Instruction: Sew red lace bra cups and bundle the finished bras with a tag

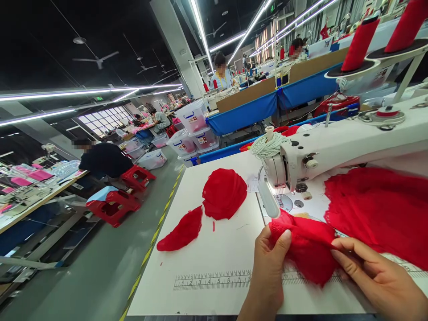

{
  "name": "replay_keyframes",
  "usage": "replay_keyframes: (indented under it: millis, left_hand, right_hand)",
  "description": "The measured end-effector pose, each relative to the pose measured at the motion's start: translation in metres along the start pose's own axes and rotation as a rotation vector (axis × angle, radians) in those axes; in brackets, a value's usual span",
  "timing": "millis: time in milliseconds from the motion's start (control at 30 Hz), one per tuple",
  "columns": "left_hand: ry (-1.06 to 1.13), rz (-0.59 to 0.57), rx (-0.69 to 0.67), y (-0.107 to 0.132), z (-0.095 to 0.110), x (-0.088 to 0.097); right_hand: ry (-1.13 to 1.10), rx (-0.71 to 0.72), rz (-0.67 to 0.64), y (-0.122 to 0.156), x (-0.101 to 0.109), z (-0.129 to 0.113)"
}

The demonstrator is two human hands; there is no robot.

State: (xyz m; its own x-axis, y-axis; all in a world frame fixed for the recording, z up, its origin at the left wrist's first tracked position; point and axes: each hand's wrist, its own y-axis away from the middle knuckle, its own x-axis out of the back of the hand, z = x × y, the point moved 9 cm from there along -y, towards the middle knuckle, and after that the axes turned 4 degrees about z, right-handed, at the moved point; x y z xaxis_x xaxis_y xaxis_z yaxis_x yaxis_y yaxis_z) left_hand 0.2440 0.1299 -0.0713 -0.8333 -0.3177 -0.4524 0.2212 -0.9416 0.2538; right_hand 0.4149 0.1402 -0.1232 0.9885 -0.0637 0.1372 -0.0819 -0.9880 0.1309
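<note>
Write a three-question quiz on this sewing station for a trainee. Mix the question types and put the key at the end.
1. True or false: the left hand and the right hand both hold red fabric in front of the sewing machine.

2. Fill in the colour: the two large thread cones at the upper right of the picture are ____.

3. What is printed on the white table near its front edge?
A) a chessboard
B) a ruler scale
C) a world map

Key: 1. True; 2. red; 3. B
</note>
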Motion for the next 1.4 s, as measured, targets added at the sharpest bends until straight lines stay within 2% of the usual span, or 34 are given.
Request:
replay_keyframes:
  millis: [133,267,433,533,567,633,767,800,867,933,1033,1067,1167,1300,1400]
  left_hand:
    - [0.074,0.058,0.0,-0.004,-0.002,0.006]
    - [0.221,0.149,-0.001,-0.007,-0.007,0.018]
    - [0.476,0.383,0.122,-0.012,-0.015,0.037]
    - [0.525,0.449,0.212,-0.014,-0.015,0.039]
    - [0.53,0.441,0.238,-0.014,-0.016,0.038]
    - [0.53,0.334,0.289,-0.012,-0.019,0.029]
    - [0.434,-0.043,0.308,0.005,-0.031,0.0]
    - [0.391,-0.086,0.269,0.01,-0.031,-0.002]
    - [0.322,-0.049,0.16,0.013,-0.025,0.004]
    - [0.326,0.084,0.137,0.012,-0.018,0.019]
    - [0.468,0.23,0.295,0.01,-0.016,0.032]
    - [0.522,0.242,0.343,0.009,-0.014,0.033]
    - [0.635,0.225,0.388,0.006,-0.005,0.03]
    - [0.68,0.248,0.385,0.007,-0.003,0.024]
    - [0.639,0.301,0.33,0.007,-0.008,0.025]
  right_hand:
    - [-0.02,0.05,0.078,0.003,0.002,-0.01]
    - [0.017,0.088,-0.006,0.008,-0.01,-0.027]
    - [-0.011,0.118,-0.036,0.012,-0.016,-0.037]
    - [-0.009,0.108,-0.052,0.011,-0.02,-0.035]
    - [-0.014,0.097,-0.069,0.01,-0.023,-0.034]
    - [-0.045,0.082,-0.107,0.007,-0.031,-0.034]
    - [-0.086,0.132,-0.067,0.006,-0.038,-0.05]
    - [-0.098,0.151,-0.06,0.007,-0.039,-0.056]
    - [-0.158,0.153,-0.072,0.007,-0.042,-0.061]
    - [-0.223,0.098,-0.054,0.004,-0.038,-0.056]
    - [-0.267,-0.014,0.015,-0.005,-0.027,-0.034]
    - [-0.286,-0.07,-0.006,-0.007,-0.029,-0.025]
    - [-0.451,-0.272,-0.193,-0.004,-0.049,-0.007]
    - [-0.719,-0.446,-0.381,0.017,-0.078,-0.018]
    - [-0.813,-0.504,-0.384,0.023,-0.088,-0.027]
